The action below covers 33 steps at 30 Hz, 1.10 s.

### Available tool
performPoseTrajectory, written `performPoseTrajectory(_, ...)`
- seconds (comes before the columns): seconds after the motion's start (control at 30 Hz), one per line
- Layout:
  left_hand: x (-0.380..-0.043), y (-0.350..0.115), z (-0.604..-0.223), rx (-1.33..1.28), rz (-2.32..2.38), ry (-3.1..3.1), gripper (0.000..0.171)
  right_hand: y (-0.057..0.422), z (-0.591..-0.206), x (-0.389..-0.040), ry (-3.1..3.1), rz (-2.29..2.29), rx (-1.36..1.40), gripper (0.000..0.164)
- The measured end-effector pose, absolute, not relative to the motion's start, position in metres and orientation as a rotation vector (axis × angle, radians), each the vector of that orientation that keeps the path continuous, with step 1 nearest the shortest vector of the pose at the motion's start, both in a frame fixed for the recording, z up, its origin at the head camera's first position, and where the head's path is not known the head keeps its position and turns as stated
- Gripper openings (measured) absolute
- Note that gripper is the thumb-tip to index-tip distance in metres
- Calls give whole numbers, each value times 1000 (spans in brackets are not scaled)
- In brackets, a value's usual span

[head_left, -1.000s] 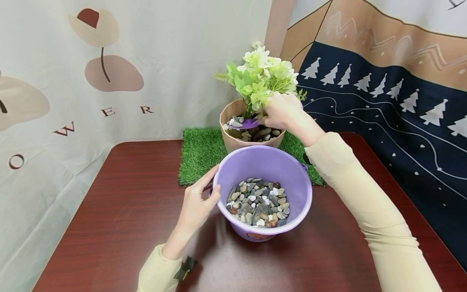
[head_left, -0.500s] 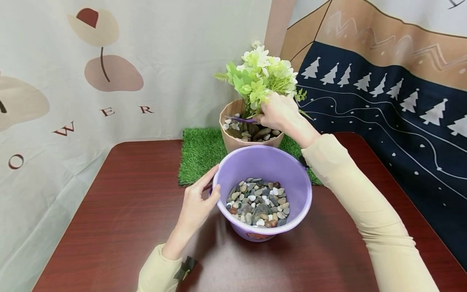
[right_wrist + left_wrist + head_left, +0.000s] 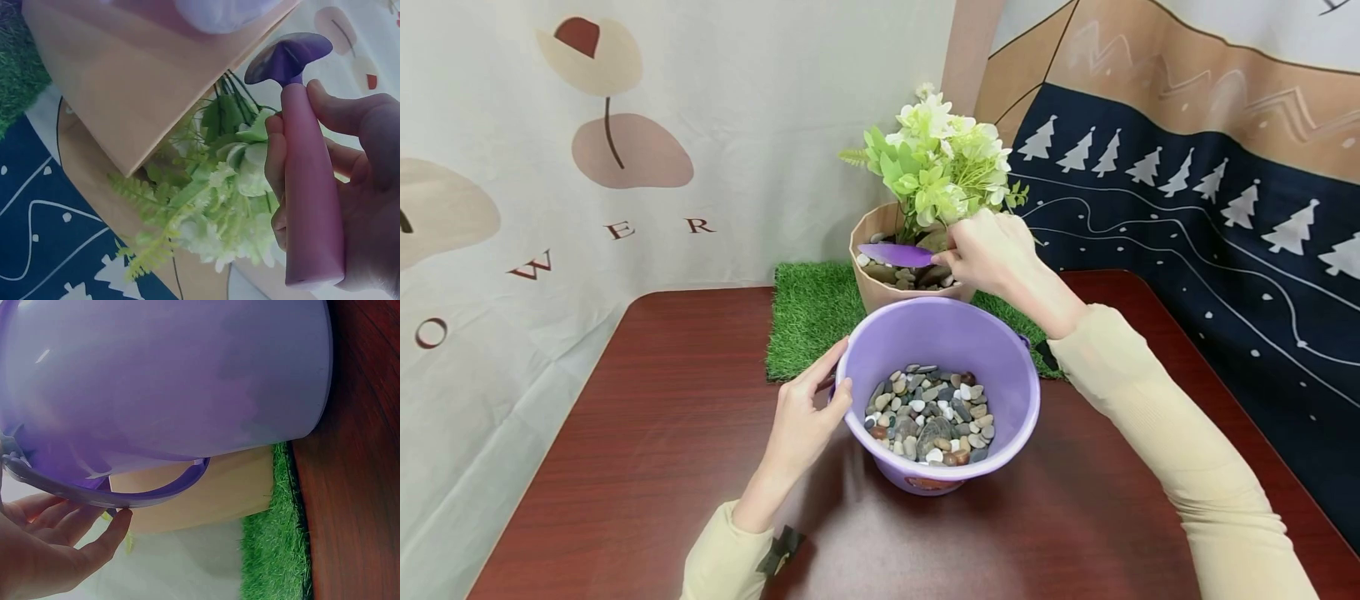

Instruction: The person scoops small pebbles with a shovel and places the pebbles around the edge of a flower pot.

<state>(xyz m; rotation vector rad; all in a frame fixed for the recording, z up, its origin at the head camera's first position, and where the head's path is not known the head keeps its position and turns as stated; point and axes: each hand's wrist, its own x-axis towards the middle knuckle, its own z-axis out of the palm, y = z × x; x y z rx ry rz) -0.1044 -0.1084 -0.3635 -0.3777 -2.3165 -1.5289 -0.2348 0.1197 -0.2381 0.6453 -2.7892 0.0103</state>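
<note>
My right hand [image 3: 996,254] grips the pink handle [image 3: 312,194] of a small trowel, thumb near its neck. The purple trowel blade [image 3: 898,254] is over the mouth of a beige faceted flowerpot [image 3: 880,292], with no stones showing on it. Pebbles [image 3: 883,273] and white-green artificial flowers [image 3: 936,158] fill the pot. In front stands a purple bucket [image 3: 940,325] with many small stones [image 3: 932,417] at its bottom. My left hand [image 3: 801,421] rests against the bucket's left side, thumb and forefinger at the rim. Its fingers touch the bucket's hanging handle [image 3: 125,499].
The pot stands on a green artificial grass mat [image 3: 808,325], partly behind the bucket. Both are on a dark red wooden table [image 3: 677,417]. Behind hang a pale printed cloth [image 3: 760,125] and a navy cloth with tree prints [image 3: 1150,225].
The stones on the trowel have slid off into the pot as the blade tipped. My right hand has since drawn slightly toward me, turning the blade's broad face up. My left hand and the bucket stay put.
</note>
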Motion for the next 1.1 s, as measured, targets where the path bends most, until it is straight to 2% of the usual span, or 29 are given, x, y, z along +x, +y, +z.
performPoseTrajectory(0.47, -104, -108, -363, -374, -1503, -2316, 50, 153, -247, -172, -2363, 14, 881, 16)
performPoseTrajectory(0.73, -106, -108, -363, -387, -1509, -2295, 49, 160, -264, -146, -2350, -110, 995, 16)
performPoseTrajectory(1.1, -105, -108, -364, -373, -1537, -2299, 48, 156, -299, -144, -2423, -257, 1086, 25)
